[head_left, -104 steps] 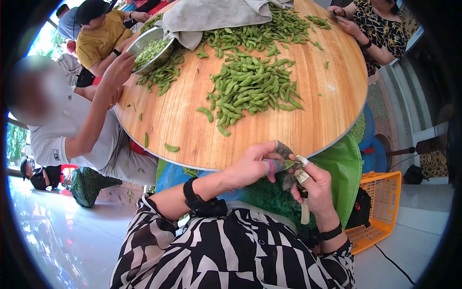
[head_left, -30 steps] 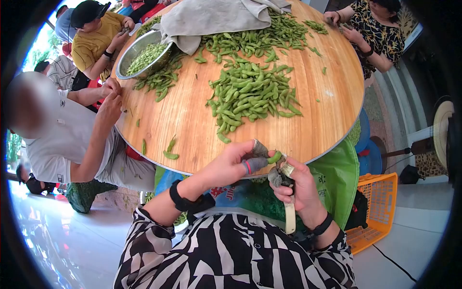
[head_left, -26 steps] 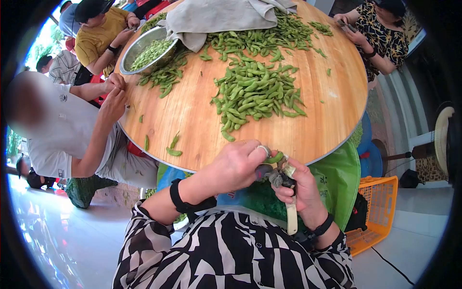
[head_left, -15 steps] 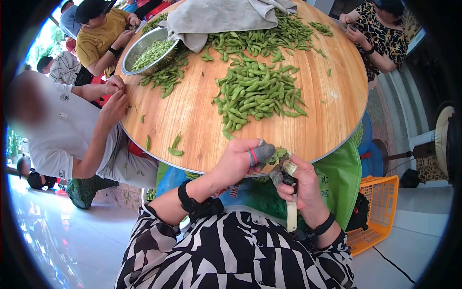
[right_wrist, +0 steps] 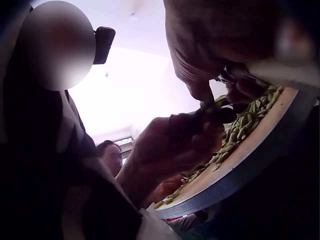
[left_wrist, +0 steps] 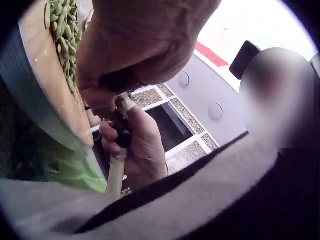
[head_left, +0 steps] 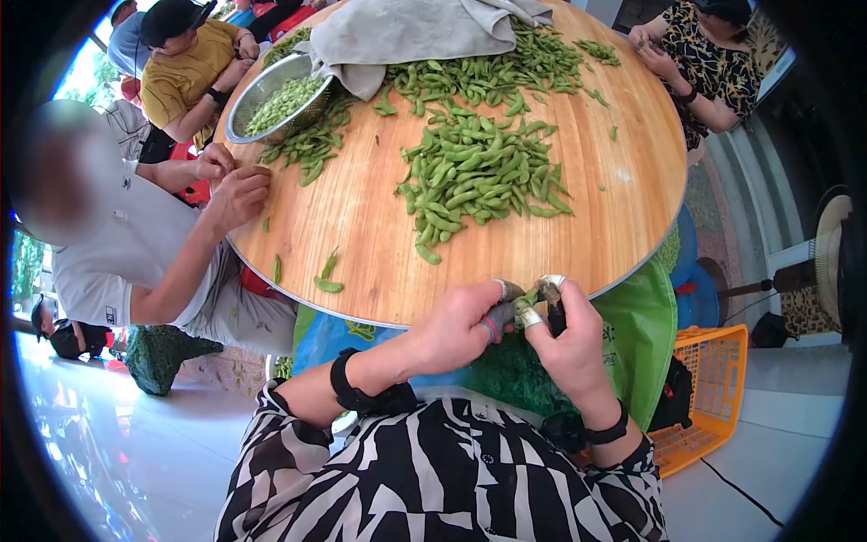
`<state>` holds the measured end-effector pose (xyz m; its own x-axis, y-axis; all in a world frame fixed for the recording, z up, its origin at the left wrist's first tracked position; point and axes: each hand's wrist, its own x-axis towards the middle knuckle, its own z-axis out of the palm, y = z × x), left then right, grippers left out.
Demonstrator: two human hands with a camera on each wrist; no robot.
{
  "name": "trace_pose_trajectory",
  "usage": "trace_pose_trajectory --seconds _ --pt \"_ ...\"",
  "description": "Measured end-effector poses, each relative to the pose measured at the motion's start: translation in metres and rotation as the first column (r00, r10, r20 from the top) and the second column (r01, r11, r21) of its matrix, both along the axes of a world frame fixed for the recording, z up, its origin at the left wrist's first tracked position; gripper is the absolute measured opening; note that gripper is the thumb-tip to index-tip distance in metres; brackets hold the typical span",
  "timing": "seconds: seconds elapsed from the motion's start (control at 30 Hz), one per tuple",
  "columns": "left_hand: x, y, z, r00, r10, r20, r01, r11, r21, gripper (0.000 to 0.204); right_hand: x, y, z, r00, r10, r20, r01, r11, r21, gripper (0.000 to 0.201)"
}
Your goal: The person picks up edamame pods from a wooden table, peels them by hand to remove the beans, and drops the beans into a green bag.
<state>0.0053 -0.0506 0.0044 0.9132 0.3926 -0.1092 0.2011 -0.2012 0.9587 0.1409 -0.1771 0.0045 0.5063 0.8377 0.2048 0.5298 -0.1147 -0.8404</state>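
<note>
Just beyond the table's near edge, my two hands meet around a green soybean pod (head_left: 526, 307). My left hand (head_left: 461, 325) pinches it, with grey coverings on thumb and forefinger. My right hand (head_left: 573, 339), with pale wrapping on thumb and forefinger, works at the pod's other end. In the left wrist view a tool with a long cream handle (left_wrist: 115, 175) sticks out below the right hand's curled fingers; its working end is hidden. A large pile of soybean pods (head_left: 479, 167) lies ahead on the round wooden table (head_left: 334, 230).
A metal colander (head_left: 239, 113) of shelled beans stands at the far left, beside a grey cloth (head_left: 415, 41) over more pods. A person in white (head_left: 144, 244) sits at left. A green plastic sheet (head_left: 646, 316) hangs below the table; an orange crate (head_left: 713, 388) stands at right.
My right hand has turned over and risen, so the cream handle no longer shows in the head view. The pod has shifted between my fingertips. The person in white has moved a hand over the table edge.
</note>
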Motion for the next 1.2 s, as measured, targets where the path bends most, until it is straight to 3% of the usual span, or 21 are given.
trace_pose_trajectory --seconds 0.03,0.13,0.23,0.37,0.57,0.67,0.73,1.07,1.13,1.2 --pt "0.000 -0.001 -0.004 0.998 -0.024 0.065 0.017 0.994 0.112 0.016 0.001 -0.001 0.000 1.000 -0.001 -0.001 0.001 1.000 0.000 0.032" --pt "-0.002 -0.005 -0.006 0.993 -0.053 0.109 0.025 0.970 0.243 0.014 0.000 -0.002 0.007 0.999 0.043 -0.020 -0.044 0.996 -0.073 0.034" --pt "-0.002 -0.006 -0.004 0.994 -0.062 0.087 0.036 0.962 0.270 0.010 -0.004 -0.002 0.014 0.999 0.044 -0.022 -0.046 0.993 -0.113 0.033" --pt "-0.001 -0.010 -0.005 0.987 -0.089 0.132 0.037 0.935 0.352 0.007 -0.002 -0.003 0.002 0.988 0.109 0.107 -0.108 0.994 -0.018 0.030" --pt "-0.006 -0.014 -0.003 0.994 -0.101 0.039 0.091 0.971 0.220 0.009 0.006 -0.010 -0.005 0.986 0.162 0.037 -0.159 0.985 -0.068 0.022" --pt "-0.008 -0.014 -0.003 0.995 -0.089 0.056 0.076 0.977 0.199 0.009 0.007 -0.014 -0.002 0.985 0.174 0.000 -0.173 0.980 -0.101 0.020" --pt "-0.005 -0.015 -0.006 0.999 -0.034 0.003 0.034 0.994 0.101 0.010 0.005 -0.016 0.005 0.985 0.173 -0.011 -0.173 0.979 -0.111 0.019" --pt "0.014 -0.026 -0.019 0.999 -0.045 -0.007 0.046 0.994 0.102 0.014 0.001 -0.031 0.010 0.956 0.228 0.184 -0.222 0.974 -0.051 0.020" --pt "0.018 -0.029 -0.024 0.998 -0.055 0.020 0.056 0.998 -0.025 0.015 0.000 -0.035 0.013 0.950 0.243 0.194 -0.232 0.970 -0.078 0.019" --pt "0.020 -0.030 -0.022 0.994 -0.109 0.009 0.109 0.993 -0.038 0.015 -0.001 -0.038 0.016 0.959 0.233 0.163 -0.218 0.970 -0.106 0.017"
